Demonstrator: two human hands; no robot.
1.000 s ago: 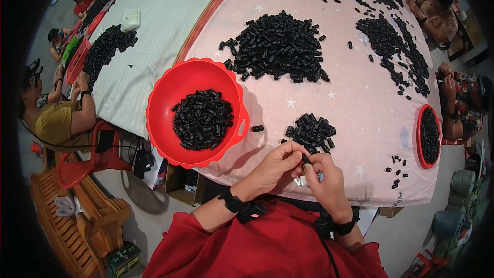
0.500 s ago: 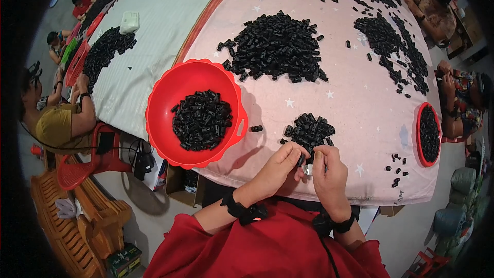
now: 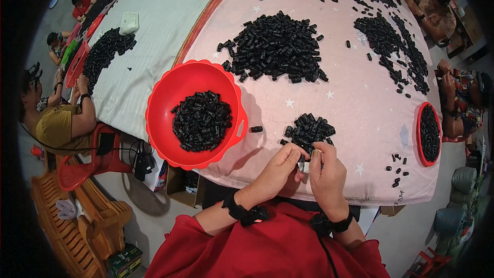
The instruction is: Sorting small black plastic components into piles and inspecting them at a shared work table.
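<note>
Both hands meet at the bench's (image 3: 360,118) near edge — left hand (image 3: 280,167) and right hand (image 3: 325,172), fingers pinched together on a small pale part (image 3: 304,166). Small black pile (image 3: 309,128) just beyond; red bowl (image 3: 193,116) to the left overhangs the edge, w/ bare pink cloth betw. piles.

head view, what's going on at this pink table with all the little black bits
A person in a red top works at the near edge of a pink star-patterned tablecloth. The left hand and right hand meet over a small light-coloured piece, pinched between the fingertips; what it is cannot be told. Just beyond them lies a small pile of black parts. A red bowl partly filled with the same parts sits to the left, and a larger heap lies farther back.
</note>
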